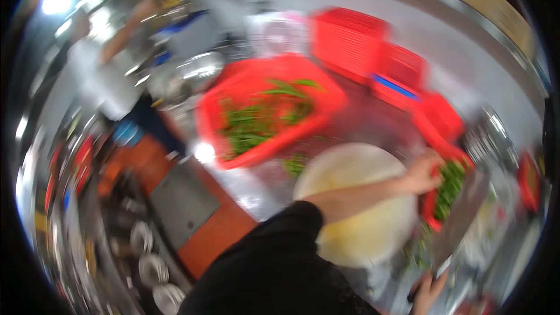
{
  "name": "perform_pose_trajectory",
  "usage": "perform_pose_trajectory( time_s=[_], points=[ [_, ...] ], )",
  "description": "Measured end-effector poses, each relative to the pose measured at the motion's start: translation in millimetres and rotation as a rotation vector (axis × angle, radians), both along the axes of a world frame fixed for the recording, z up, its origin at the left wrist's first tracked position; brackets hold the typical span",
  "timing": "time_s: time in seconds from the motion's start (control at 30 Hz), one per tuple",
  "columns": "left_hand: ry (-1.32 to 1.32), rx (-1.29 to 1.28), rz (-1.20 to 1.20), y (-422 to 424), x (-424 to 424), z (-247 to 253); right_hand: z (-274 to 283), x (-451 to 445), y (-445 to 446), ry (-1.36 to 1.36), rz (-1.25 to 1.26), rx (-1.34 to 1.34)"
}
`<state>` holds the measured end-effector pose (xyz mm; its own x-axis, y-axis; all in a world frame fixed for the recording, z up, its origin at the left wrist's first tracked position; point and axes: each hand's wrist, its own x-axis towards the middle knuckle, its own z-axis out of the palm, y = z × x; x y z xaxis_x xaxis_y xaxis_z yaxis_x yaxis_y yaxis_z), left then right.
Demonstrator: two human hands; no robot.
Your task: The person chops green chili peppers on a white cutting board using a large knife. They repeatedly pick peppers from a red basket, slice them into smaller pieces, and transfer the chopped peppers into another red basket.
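Across the round, pale chopping board (363,236) reaches my left arm, with my left hand (422,173) at the rim of a small red plastic basket (431,210) of cut green vegetables (450,186). Blur hides whether the fingers grip the rim. At the lower right my right hand (428,293) holds a cleaver (461,218) by its dark handle, its broad blade tilted up beside the small basket. Left of and beyond the board, a large red plastic basket (227,159) contains long green vegetables (253,127).
Several red baskets (350,43) line the wall. Green scraps (295,165) lie on the metal worktop (271,183) near the board. A person in a white top (105,78) stands at the upper left with an arm raised. Stacked white bowls (153,269) sit at the lower left.
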<state>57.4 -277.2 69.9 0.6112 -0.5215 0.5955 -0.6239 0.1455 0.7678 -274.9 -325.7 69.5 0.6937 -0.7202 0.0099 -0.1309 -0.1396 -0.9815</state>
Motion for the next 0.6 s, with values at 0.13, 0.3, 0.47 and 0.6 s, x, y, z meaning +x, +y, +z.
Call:
perform_pose_trajectory(
  time_s=[0.13,0.3,0.47,0.6],
  points=[
    [0.011,0.061,0.231,80.2,40.9,38.9,-3.8,18.6,52.7,0.195,0.352,0.123],
    [-0.248,0.299,0.482,225.0,126.6,35.9,-82.3,61.0,65.9,0.140,0.665,0.312],
    [0.084,1.199,0.603,376.5,154.3,51.2,-89.3,82.5,106.9,0.195,0.543,0.399],
    [0.117,1.391,0.531,441.7,178.4,13.0,-145.0,97.0,104.1,0.266,0.432,0.448]
  ],
)
